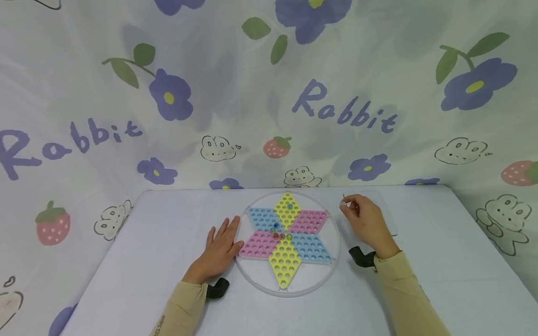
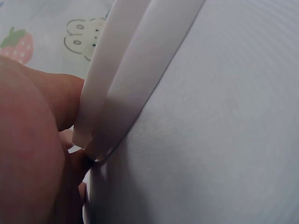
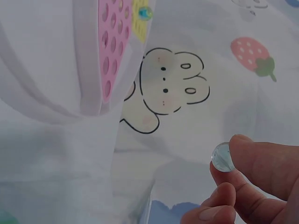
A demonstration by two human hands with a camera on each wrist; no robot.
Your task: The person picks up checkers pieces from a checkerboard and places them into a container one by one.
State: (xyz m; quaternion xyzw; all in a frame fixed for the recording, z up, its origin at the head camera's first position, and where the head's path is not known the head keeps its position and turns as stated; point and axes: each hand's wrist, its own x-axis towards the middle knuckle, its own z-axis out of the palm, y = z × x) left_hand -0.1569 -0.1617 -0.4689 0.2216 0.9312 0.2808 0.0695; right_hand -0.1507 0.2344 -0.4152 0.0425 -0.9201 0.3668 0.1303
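At left of centre in the head view, a left hand (image 1: 220,252), palm down, fingers straight and apart, clamped on nothing; in the left wrist view, laid against the pale outer edge of the game board (image 1: 287,295); at mid-frame, that same board, round and flat on the white table (image 1: 147,261), with a six-pointed star (image 1: 290,247) of blue, pink and yellow holes; clustered near the star's centre, a green marble (image 1: 272,230), a reddish marble (image 1: 275,236), a blue marble (image 1: 276,225), a marble of unclear colour (image 1: 283,236) and a yellow-green marble (image 1: 289,237); above these, alone in the upper yellow point (image 1: 282,212), a pale-blue marble (image 1: 290,206); to judge by this, only a little way along, with a handful of marbles seated and most holes bare, including the lower yellow point (image 1: 284,263); right of centre, just beyond the board, a right hand (image 1: 365,223), thumb and forefinger pinched together on a clear marble (image 1: 343,203); apart from the board in the right wrist view, so not yet seated; impossible to tell whether more marbles lie out of sight.
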